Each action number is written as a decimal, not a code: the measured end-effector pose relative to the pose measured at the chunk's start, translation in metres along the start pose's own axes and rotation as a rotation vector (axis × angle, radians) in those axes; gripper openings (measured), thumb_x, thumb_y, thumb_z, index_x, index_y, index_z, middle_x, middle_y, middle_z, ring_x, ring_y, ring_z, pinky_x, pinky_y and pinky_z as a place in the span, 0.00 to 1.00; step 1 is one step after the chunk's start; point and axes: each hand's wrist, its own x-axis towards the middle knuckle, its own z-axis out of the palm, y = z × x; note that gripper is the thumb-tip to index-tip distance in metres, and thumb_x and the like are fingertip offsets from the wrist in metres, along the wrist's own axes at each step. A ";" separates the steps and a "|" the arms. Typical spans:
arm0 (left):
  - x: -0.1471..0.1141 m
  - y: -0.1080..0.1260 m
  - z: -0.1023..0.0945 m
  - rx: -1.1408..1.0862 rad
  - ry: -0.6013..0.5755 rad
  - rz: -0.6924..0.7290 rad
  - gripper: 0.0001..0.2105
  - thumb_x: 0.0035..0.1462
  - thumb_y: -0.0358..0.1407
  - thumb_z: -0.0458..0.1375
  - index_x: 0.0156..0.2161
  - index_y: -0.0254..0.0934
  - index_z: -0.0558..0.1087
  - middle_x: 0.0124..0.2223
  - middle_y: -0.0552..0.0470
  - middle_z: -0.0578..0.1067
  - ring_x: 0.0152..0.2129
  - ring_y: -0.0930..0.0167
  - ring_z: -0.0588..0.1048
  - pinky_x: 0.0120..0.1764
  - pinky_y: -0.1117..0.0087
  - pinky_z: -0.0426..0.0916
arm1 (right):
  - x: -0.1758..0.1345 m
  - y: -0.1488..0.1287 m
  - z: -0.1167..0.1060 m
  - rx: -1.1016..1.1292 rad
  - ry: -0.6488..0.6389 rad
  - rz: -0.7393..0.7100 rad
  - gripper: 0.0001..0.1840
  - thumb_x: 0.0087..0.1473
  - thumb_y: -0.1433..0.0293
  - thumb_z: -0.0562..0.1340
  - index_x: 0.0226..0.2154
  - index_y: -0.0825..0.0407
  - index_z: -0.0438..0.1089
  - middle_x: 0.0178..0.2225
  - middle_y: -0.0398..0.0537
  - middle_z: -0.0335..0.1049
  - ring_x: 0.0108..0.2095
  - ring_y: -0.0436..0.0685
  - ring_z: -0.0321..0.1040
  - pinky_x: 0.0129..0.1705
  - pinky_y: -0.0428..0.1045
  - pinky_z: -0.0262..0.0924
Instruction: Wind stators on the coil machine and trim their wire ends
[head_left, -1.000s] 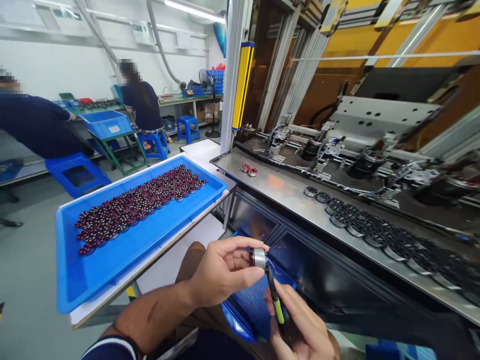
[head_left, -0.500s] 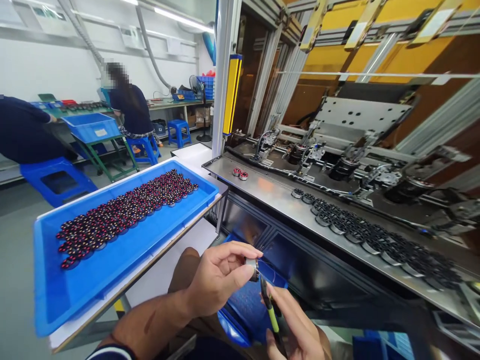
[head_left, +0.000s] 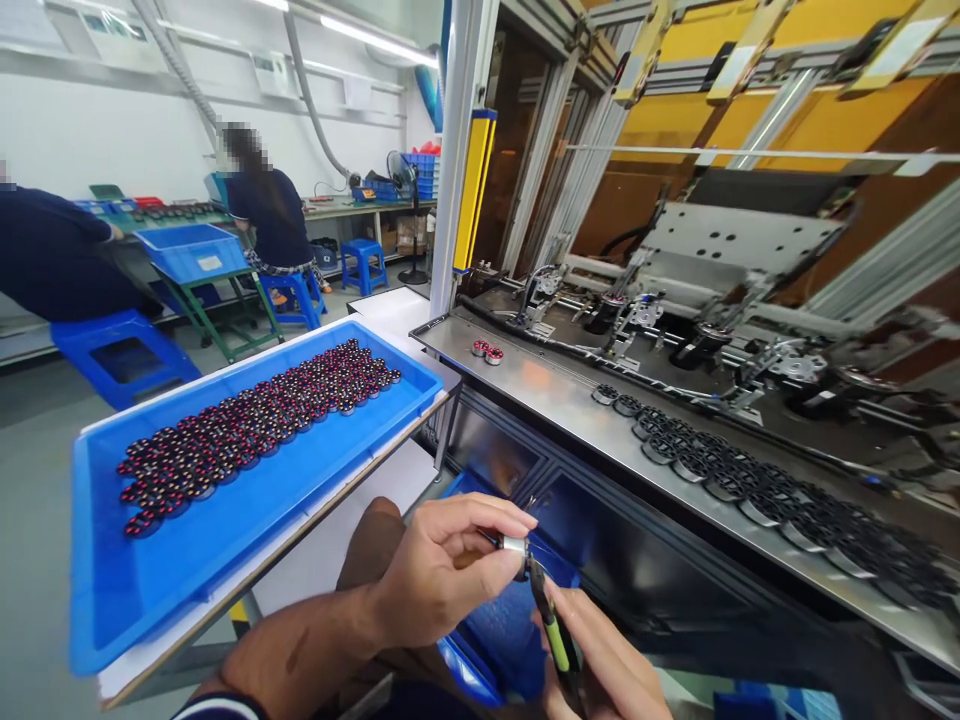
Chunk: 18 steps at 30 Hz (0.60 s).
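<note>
My left hand (head_left: 442, 572) pinches a small round silver-and-dark motor part (head_left: 514, 545) between thumb and fingertips, with thin wires sticking out of it. My right hand (head_left: 604, 650) is wrapped round cutting pliers (head_left: 555, 635) with black and yellow-green handles. The jaws of the pliers are up against the near right side of the part; whether they have a wire between them is too small to tell. Beneath both hands is a blue bin (head_left: 499, 630) with small bits in it.
On the left, a blue tray (head_left: 315, 490) holds many black-and-red round parts (head_left: 247, 420). The metal ledge (head_left: 536, 375) at right carries two red-topped parts (head_left: 487, 352) and rows of black rings (head_left: 720, 465). Machine fixtures (head_left: 645, 315) stand behind it. Two people sit at a far bench.
Both hands have shifted slightly right in the view, and the motor part has turned a little. The pliers' jaws have come closer to it. The camera view has moved slightly.
</note>
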 end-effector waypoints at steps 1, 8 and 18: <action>0.000 -0.001 0.000 0.005 -0.003 -0.003 0.07 0.54 0.28 0.64 0.39 0.37 0.81 0.44 0.45 0.81 0.39 0.69 0.80 0.42 0.72 0.75 | -0.001 0.001 0.000 -0.010 0.010 0.005 0.34 0.51 0.79 0.59 0.61 0.46 0.64 0.43 0.52 0.78 0.39 0.63 0.78 0.40 0.53 0.76; -0.003 -0.005 -0.003 0.034 -0.037 0.019 0.09 0.56 0.28 0.64 0.41 0.40 0.80 0.46 0.47 0.81 0.41 0.70 0.80 0.43 0.74 0.75 | 0.002 -0.007 0.000 0.027 0.006 0.084 0.34 0.52 0.80 0.57 0.61 0.48 0.63 0.44 0.53 0.76 0.42 0.62 0.77 0.42 0.52 0.75; -0.006 -0.007 -0.005 0.162 -0.054 0.139 0.14 0.54 0.24 0.63 0.44 0.43 0.79 0.47 0.50 0.81 0.44 0.70 0.79 0.45 0.74 0.76 | 0.010 -0.015 0.001 0.064 0.005 0.068 0.33 0.54 0.81 0.56 0.62 0.50 0.61 0.46 0.54 0.72 0.45 0.59 0.75 0.44 0.50 0.74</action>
